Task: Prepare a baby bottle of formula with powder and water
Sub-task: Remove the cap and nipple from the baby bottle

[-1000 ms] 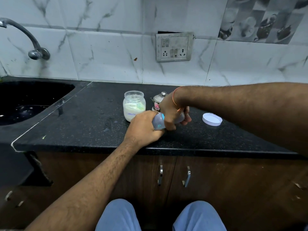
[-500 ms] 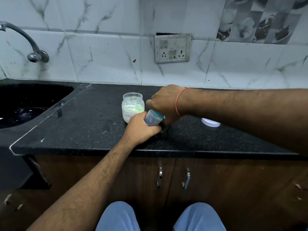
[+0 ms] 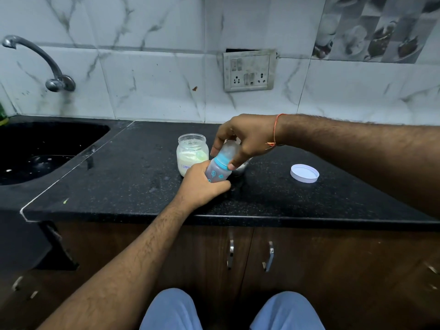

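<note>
A grey baby bottle (image 3: 217, 173) with teal leaf prints and a teal collar leans to the right on the black counter (image 3: 133, 186). My left hand (image 3: 202, 186) wraps its lower body. My right hand (image 3: 245, 139) grips the clear cap and teal collar at its top from above. Just left of the bottle stands an open glass jar (image 3: 192, 152) of pale powder. The jar's white lid (image 3: 304, 173) lies on the counter to the right. A small metal vessel behind the bottle is mostly hidden by my right hand.
A black sink (image 3: 35, 151) lies at the left under a curved metal tap (image 3: 38, 63). A switch and socket plate (image 3: 248, 70) is on the tiled wall behind. Brown cupboard doors with metal handles (image 3: 230, 253) sit below the counter edge.
The bottle has come from lying nearly flat to more upright. My right hand has lifted and shifted onto its cap and collar, covering the metal vessel.
</note>
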